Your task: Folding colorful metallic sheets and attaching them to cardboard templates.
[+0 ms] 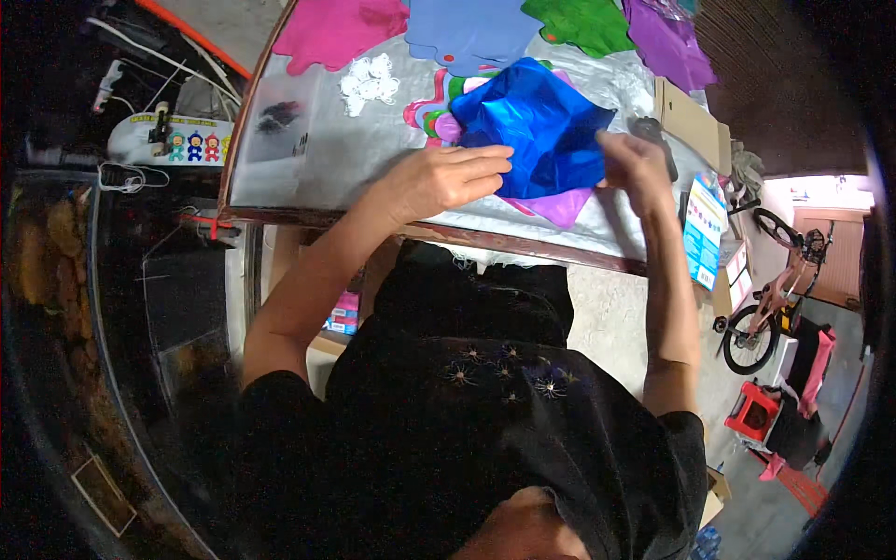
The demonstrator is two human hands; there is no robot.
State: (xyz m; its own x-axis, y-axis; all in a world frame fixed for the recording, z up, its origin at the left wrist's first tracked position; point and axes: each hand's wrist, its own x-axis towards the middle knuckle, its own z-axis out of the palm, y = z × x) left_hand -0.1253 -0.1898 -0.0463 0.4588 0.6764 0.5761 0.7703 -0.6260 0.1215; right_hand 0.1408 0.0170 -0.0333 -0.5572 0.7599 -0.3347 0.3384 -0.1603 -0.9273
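A shiny blue foil sheet or bag (532,121), crumpled and raised in folds, lies on the table in front of me. My left hand (457,177) rests at its left near edge, fingers stretched out over the foil. At the right edge, my right hand (637,170) has its fingers curled in on the foil's border; they are slightly blurred. Beneath the foil, a purple piece (560,207) sticks out toward me. Colourful wavy-edged pieces (434,117) show from under its left side.
Along the far side lie flat pink (341,33), light blue (471,37), green (581,23) and purple (667,47) wavy sheets. White rings (370,84) are heaped at the left. Brown card (693,126) and a blue-white packet (705,229) are at the right. A bicycle (775,289) stands beyond.
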